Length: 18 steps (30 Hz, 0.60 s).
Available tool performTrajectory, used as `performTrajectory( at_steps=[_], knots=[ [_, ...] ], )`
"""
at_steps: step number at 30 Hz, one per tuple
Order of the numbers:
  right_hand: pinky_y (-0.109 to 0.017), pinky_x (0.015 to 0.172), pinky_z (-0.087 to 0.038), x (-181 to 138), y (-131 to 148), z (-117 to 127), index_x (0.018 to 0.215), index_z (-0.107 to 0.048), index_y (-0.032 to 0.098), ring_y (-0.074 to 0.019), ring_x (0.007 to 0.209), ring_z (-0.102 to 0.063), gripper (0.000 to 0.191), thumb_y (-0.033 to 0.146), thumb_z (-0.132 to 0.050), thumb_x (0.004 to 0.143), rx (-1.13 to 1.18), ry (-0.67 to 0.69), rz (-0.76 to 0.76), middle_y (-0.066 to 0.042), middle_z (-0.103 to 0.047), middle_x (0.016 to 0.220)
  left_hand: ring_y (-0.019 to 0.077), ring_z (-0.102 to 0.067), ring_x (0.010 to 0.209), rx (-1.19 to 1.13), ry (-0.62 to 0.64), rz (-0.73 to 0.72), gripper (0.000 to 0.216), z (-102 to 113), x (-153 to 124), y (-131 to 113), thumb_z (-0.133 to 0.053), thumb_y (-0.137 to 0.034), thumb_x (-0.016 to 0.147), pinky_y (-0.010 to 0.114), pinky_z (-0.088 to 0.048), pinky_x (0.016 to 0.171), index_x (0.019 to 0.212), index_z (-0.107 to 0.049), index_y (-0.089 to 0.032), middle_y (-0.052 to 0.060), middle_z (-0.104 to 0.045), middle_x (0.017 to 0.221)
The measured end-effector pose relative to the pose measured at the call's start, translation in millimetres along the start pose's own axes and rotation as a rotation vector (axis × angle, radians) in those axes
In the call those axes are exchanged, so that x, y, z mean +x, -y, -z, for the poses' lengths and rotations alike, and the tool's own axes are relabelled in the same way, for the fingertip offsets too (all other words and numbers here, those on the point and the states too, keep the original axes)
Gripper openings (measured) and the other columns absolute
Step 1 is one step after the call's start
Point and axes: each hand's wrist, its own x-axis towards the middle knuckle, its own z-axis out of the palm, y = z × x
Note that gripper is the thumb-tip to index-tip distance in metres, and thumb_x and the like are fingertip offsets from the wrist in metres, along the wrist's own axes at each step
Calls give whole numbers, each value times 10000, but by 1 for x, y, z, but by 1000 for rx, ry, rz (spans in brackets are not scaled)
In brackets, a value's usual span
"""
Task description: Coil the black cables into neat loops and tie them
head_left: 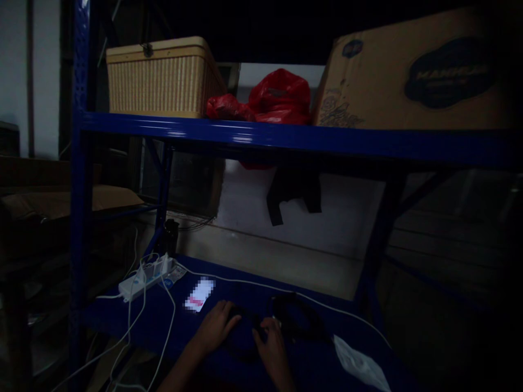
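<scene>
Lying between the left hand [214, 328] and right hand [272, 347], near the front edge of the shelf [159, 322], a black item [245, 314] is seemingly running crosswise, neither hand being clearly nearer. Both are showing bent fingers, thumbs apart; whether they are pinching it, one cannot tell.
</scene>
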Motion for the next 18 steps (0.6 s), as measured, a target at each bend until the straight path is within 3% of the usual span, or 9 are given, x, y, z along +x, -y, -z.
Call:
performTrajectory(
  at_steps=[6,12,16,18],
  knots=[
    [-482,869,-599,-2,-6,-2,910,-626,242,-306,901,-694,107,303,-555,858,-94,-25,47,-99,-677,903,245,-635,1228,-245,0,-58,385,12,-7,-5,-378,-469,1105,388,-465,1109,1333,-605,-257,94,-678,1299],
    [-474,862,-563,-4,-5,-3,970,-591,242,-321,932,-682,134,231,-499,873,-217,-43,54,-116,-691,948,230,-680,996,-478,-6,-14,309,18,-19,1,-511,-354,1022,336,-529,878,1249,-661,-207,77,-720,1077],
    [-498,854,-541,-4,-3,-3,947,-576,254,-349,944,-677,74,275,-518,906,-321,-49,63,-116,-704,934,239,-672,1006,-421,-81,-7,297,10,-24,7,-626,-261,911,346,-522,879,1197,-687,-205,97,-698,1126],
    [-486,859,-541,-5,-2,-3,949,-579,254,-339,934,-683,82,269,-503,923,-332,-44,68,-116,-708,931,239,-666,975,-376,-90,51,389,5,-23,9,-710,-255,839,356,-527,867,1224,-675,-209,95,-685,1143]
  ],
)
